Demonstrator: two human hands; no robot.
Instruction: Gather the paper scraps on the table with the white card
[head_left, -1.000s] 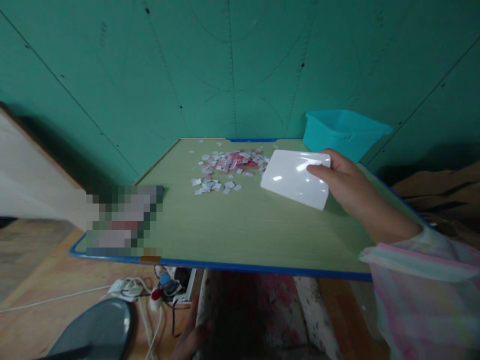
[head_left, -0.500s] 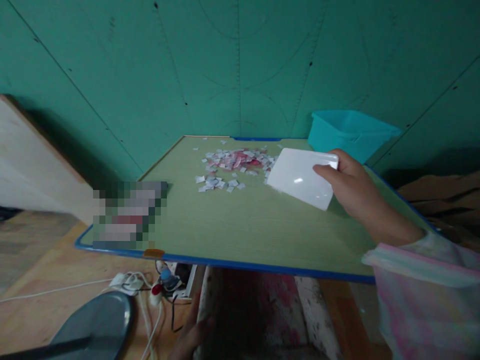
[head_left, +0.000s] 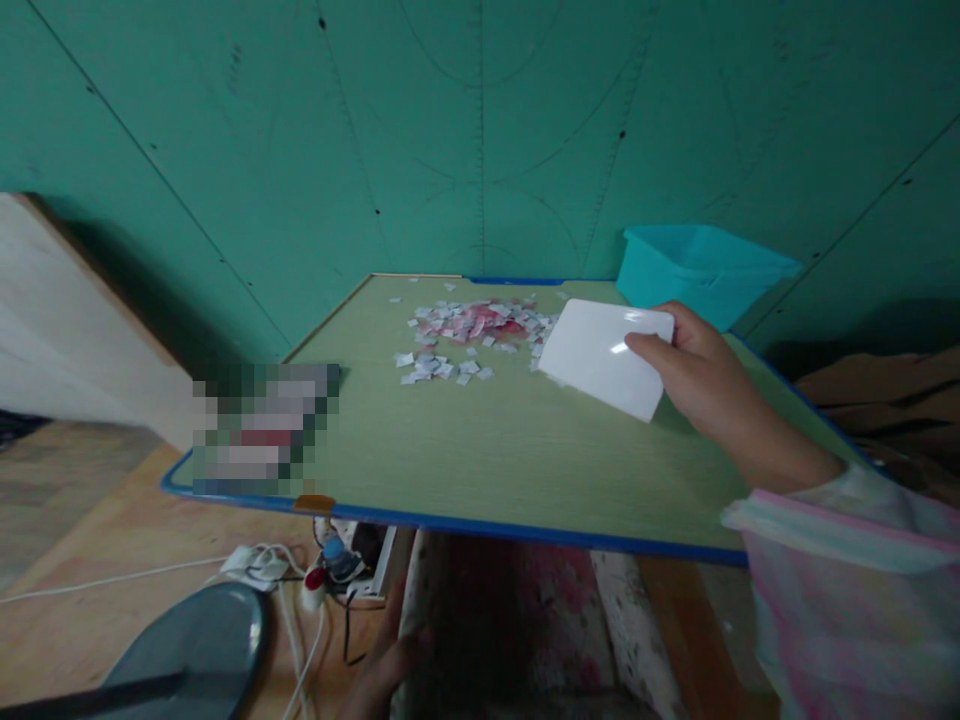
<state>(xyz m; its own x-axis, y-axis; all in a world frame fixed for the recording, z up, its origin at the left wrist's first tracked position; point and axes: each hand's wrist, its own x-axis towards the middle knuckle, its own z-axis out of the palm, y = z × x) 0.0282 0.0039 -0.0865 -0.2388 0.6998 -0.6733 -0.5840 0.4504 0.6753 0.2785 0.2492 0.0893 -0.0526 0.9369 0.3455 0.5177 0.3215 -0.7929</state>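
My right hand (head_left: 705, 385) grips a glossy white card (head_left: 600, 355) by its right edge, holding it tilted just over the green table (head_left: 487, 460). The card's left edge sits beside a scatter of small white and pink paper scraps (head_left: 469, 335) near the table's far side. My left hand (head_left: 382, 670) is low under the table's front edge, dim and partly out of view; its fingers rest against a patterned cloth and I cannot tell whether they hold anything.
A teal plastic bin (head_left: 697, 265) stands at the table's far right corner by the green wall. A blurred-out object (head_left: 262, 430) lies at the table's left edge. On the floor are a power strip with cables (head_left: 330, 580) and a grey round object (head_left: 187, 650).
The card and my right hand have edged slightly left and away, closer to the paper scraps. The view has shifted a little. My left hand stays below the table.
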